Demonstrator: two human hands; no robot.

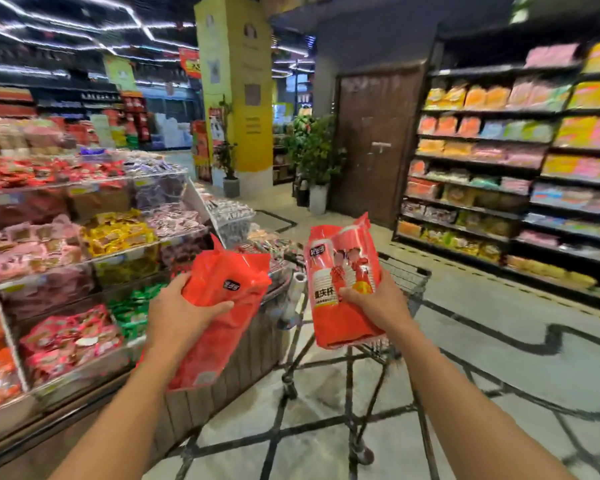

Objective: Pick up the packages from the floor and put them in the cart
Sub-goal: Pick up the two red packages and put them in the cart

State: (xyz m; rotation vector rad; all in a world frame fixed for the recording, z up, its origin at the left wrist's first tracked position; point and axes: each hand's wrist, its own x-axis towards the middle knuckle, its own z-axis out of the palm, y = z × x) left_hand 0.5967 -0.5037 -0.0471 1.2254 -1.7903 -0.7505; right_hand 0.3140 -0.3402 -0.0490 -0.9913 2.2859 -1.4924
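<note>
Red plastic packages sit one in each hand: the left hand [184, 306] grips a crumpled package [219, 296], the right hand [374, 299] clutches a printed package [343, 282], both held raised above the cart [406, 275], likely for dropping in.

Both bare arms reach forward, side by side. The left hand [181, 306] curls round a red pack [219, 306], thumb lying across its front, fingers hidden behind. The right hand [378, 301] grips another pack [343, 271] from the side, thumb pressed on its face, holding it upright.
</note>
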